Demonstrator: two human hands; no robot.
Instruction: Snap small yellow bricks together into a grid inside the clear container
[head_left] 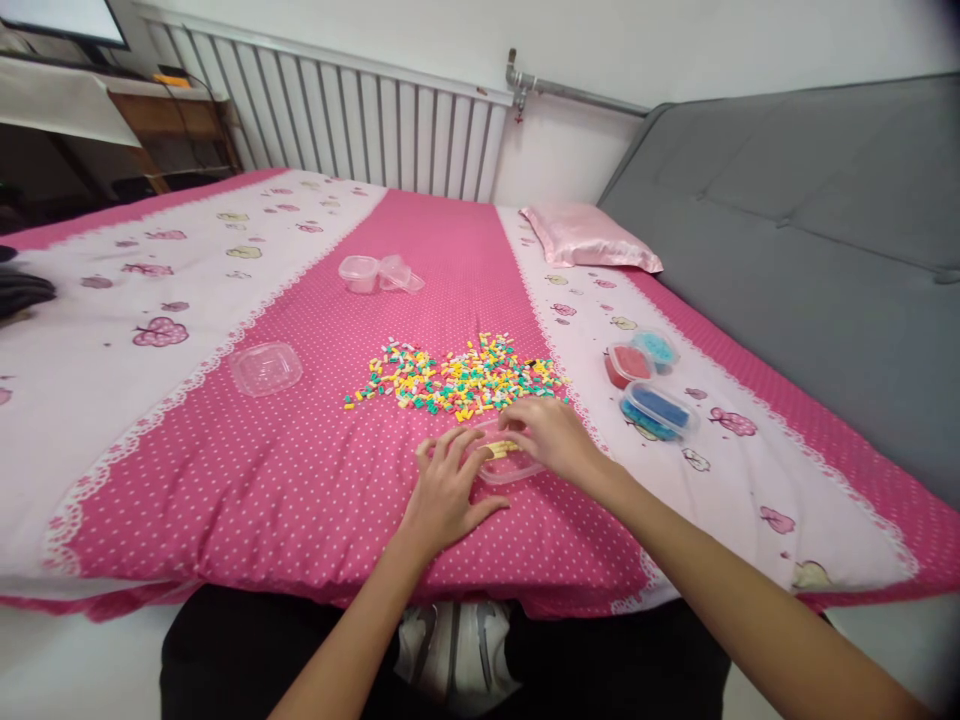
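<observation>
While both hands worked at the near edge of the bed (225, 500), the left hand (448, 490) lay flat on the pink dotted cover, fingers spread, its fingertips touching the near side of a small clear tub (504, 462). The right hand (547, 432) hovered over the tub's far side with its fingers curled together; whether they pinched a bead could not be told. Inside the tub lay a few yellow beads (501, 449). Just beyond both hands, a loose pile (457, 378) of yellow, green, white and red beads was scattered across the cover, its near edge just beside the right hand.

To the right of the pile, on the white strip, stood three lidded tubs: one of red beads (627, 365), one of light blue (657, 347) and one of dark blue (657, 410), close together. To the left lay a clear lid (265, 367), well apart from the pile. Farther up the bed sat an empty tub (359, 273) with other clear pieces (399, 274) touching it. A pink pillow (589, 238) rested near the grey headboard (810, 240), and a white radiator (337, 120) ran along the wall.
</observation>
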